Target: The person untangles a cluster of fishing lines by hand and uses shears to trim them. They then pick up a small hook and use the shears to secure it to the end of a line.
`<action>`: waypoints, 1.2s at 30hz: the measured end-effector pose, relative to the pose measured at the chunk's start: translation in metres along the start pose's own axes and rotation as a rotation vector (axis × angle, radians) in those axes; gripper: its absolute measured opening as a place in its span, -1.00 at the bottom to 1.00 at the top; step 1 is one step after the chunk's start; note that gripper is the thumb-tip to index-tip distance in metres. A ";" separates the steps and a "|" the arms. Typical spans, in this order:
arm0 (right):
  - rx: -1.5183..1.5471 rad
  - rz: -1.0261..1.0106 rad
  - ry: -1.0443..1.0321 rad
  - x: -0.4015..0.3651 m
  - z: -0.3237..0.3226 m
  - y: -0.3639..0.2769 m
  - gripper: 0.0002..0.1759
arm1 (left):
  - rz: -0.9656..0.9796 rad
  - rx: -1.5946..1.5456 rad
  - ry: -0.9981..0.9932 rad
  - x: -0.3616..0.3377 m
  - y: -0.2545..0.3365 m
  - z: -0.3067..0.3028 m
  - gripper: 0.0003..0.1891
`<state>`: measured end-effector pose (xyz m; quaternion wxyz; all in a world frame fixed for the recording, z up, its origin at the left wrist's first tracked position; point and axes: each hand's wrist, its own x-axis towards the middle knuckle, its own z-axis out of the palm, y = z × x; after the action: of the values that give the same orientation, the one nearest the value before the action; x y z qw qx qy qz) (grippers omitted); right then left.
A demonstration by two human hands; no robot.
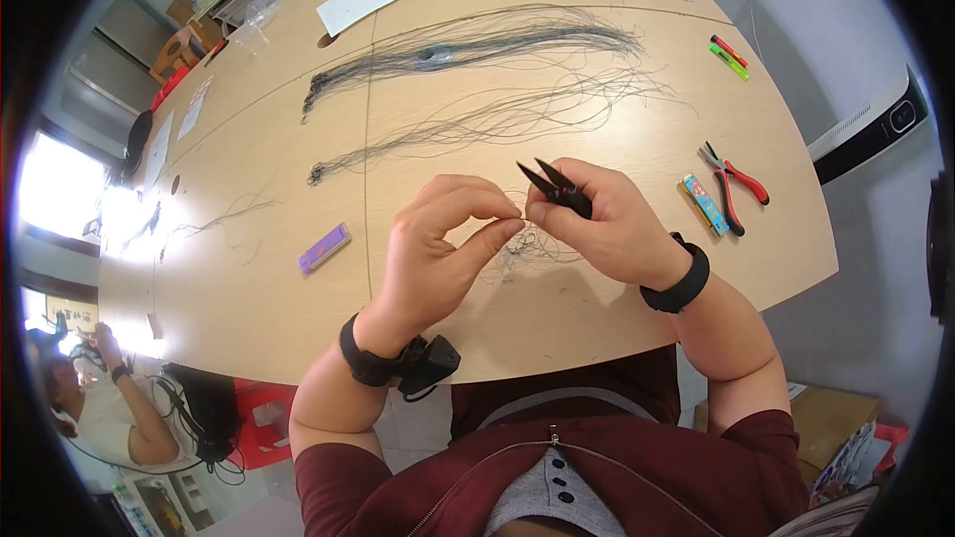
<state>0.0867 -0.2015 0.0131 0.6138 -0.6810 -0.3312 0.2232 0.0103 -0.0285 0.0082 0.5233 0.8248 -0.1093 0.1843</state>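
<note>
Across the pale wooden tabletop (239,308), under bright glare from the left: two long sheaves (477,48) (477,119) of dark, fine strands at the far side, knotted clumps at their left ends, loose fraying at their right. At the near left, a seated co-worker (119,418), well apart.

And now to the near middle! In the left hand (428,244), thumb and forefinger brought together, apparently on a fine strand (524,219); in the right hand (622,224), closed round black pointed pliers (567,197), tips parted and aimed far and left. Just below, a loose tangle (517,257) against the table. To the left, a purple box (325,250); to the right, a small blue box (703,204) beside red-handled pliers (731,184).

Risky spot, this! Possibly a slip from so small a pinch, or a snag in those loops from a sideways tug. Maybe a kink or snap from too sharp a bend; perhaps a pricked finger, with points that close to skin.

As for looks: hair-thin, dark, curling, hard to trace between the fingertips. Wire or thread? Impossible to tell. Exact grip on the end: hidden.
</note>
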 end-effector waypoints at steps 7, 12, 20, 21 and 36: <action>0.002 0.049 0.071 0.001 0.000 0.001 -0.86 | -0.113 -0.225 0.019 0.000 -0.001 -0.003 -0.92; 0.135 0.003 0.088 0.003 -0.004 -0.001 -0.75 | -0.282 -0.475 0.037 0.002 0.003 -0.010 -0.91; 0.117 0.077 -0.139 0.000 -0.011 0.000 -0.66 | -0.316 -0.655 0.074 0.003 0.003 -0.012 -0.90; 0.133 0.105 -0.166 -0.001 -0.010 -0.001 -0.67 | -0.310 -0.673 0.072 0.003 0.004 -0.012 -0.90; 0.079 0.065 -0.150 -0.002 -0.007 -0.004 -0.72 | -0.340 -0.627 0.021 0.001 0.000 -0.012 -0.91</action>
<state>0.0899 -0.2078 0.0184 0.6060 -0.6481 -0.3450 0.3063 0.0092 -0.0179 0.0135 0.7752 0.6286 -0.0163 0.0604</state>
